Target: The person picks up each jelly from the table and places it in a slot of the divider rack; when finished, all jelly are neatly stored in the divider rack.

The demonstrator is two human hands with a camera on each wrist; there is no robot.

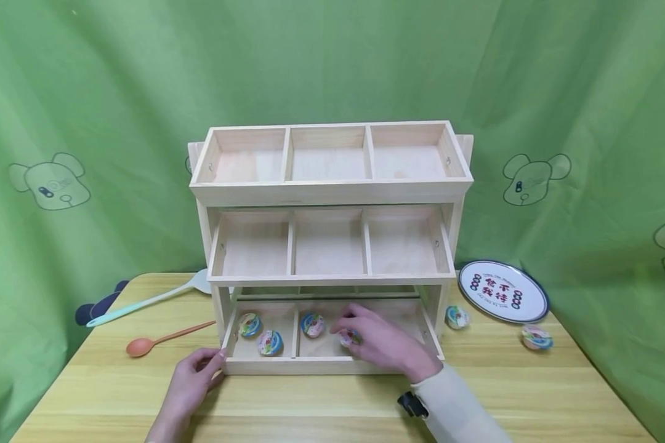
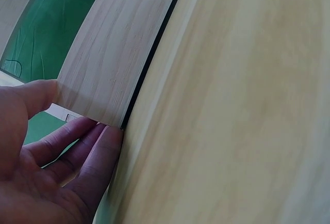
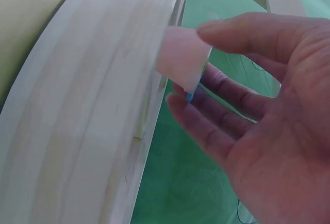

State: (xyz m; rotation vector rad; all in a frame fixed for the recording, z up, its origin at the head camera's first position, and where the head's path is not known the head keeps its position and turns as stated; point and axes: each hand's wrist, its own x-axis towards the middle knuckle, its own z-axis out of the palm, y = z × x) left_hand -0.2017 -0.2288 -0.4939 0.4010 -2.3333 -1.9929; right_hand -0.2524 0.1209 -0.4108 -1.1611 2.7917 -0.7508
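Observation:
My right hand (image 1: 382, 338) holds a jelly cup (image 1: 350, 337) over the middle compartment of the bottom wooden tray (image 1: 310, 367). In the right wrist view the cup's pink side (image 3: 180, 56) shows between thumb and fingers, just behind the tray's front board. Another jelly cup (image 1: 313, 325) sits in that same compartment. Two more, one farther back (image 1: 249, 325) and one nearer the front (image 1: 270, 343), lie in the left compartment. My left hand (image 1: 191, 378) grips the tray's front left corner, thumb at the upper edge and fingers at the lower one in the left wrist view.
Above stand the rack's middle tray (image 1: 332, 280) and top tray (image 1: 332, 192), each with three compartments. Right of the rack are a plate (image 1: 501, 292) and two jelly cups (image 1: 457, 317). An orange spoon (image 1: 140, 347) and a pale-green long-handled utensil (image 1: 144, 307) lie left.

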